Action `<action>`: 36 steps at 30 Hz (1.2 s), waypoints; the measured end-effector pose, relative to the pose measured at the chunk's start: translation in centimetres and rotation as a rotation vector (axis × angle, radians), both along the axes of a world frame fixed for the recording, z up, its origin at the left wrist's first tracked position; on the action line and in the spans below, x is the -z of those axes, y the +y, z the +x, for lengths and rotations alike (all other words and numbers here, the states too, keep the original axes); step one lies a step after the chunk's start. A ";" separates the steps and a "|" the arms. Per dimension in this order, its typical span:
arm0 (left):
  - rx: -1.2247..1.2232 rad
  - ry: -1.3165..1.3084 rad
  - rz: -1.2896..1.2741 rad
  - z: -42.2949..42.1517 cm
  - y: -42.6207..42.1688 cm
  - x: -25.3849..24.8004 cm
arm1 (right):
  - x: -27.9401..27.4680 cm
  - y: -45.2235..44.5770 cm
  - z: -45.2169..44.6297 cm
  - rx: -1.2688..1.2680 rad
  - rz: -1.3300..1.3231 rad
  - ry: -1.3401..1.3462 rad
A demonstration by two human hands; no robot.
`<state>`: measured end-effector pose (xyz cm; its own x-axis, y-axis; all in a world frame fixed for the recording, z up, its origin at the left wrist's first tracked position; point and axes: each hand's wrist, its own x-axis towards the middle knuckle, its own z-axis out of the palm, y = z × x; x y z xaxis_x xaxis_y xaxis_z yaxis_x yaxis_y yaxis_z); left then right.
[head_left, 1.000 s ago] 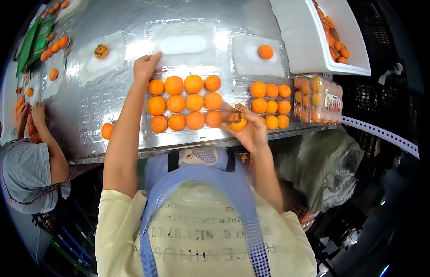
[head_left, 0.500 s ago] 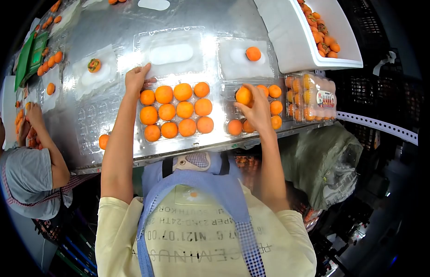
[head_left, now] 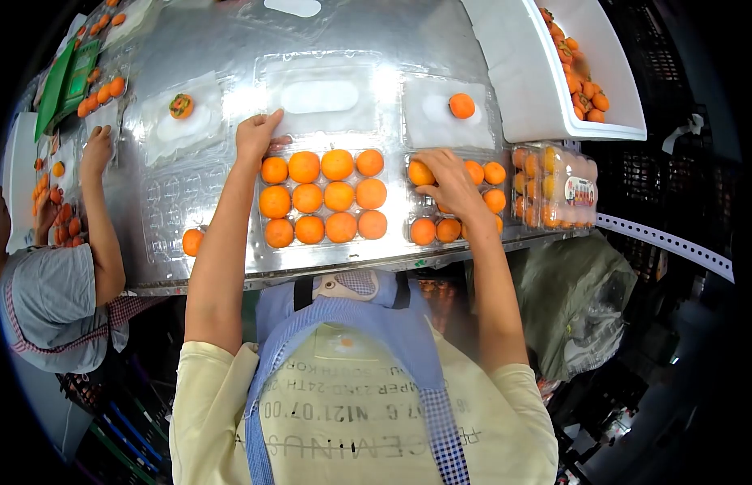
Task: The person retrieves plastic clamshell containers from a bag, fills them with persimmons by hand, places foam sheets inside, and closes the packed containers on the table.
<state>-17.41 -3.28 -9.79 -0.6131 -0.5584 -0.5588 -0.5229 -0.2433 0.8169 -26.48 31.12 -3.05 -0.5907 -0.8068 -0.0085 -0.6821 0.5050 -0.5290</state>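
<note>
My right hand (head_left: 450, 184) curls over a persimmon (head_left: 421, 172) at the far left corner of a clear plastic tray (head_left: 414, 205). Other persimmons sit in that tray, some partly hidden by my hand. My left hand (head_left: 257, 137) grips the left edge of an open clear clamshell (head_left: 319, 115), near its hinge, fingertips partly hidden. The clamshell's near half holds rows of orange persimmons (head_left: 339, 196); its lid lies flat beyond, with a white oval showing. A single persimmon (head_left: 462, 106) rests on the right tray's open lid.
A white foam box (head_left: 517, 73) of persimmons stands at the back right, beside closed filled packs (head_left: 553, 187). To the left lie another open clamshell (head_left: 170, 206), a leafy-topped persimmon (head_left: 182, 106) and a loose one (head_left: 193, 242). A co-worker (head_left: 56, 299) handles fruit at far left.
My right hand has lowered the persimmon into the tray's far left corner. My left hand stays at the clamshell edge. The view has shifted slightly; the co-worker's one hand has reached farther out.
</note>
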 end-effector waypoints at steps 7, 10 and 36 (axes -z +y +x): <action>-0.014 -0.001 -0.025 -0.1 0.1 0.0 | -1.7 -4.1 1.6 0.029 -0.094 0.115; -0.010 -0.003 -0.028 -0.1 0.0 0.1 | 0.1 -6.3 2.3 0.037 -0.077 0.195; 0.011 0.039 0.151 0.1 -0.5 -0.8 | 1.9 -11.6 6.2 0.057 -0.098 0.216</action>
<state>-17.29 -3.82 -8.97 -0.6418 -0.4629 -0.6114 -0.4950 -0.3588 0.7913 -20.24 19.57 -4.90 -0.6147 -0.7632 0.1992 -0.7567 0.4993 -0.4220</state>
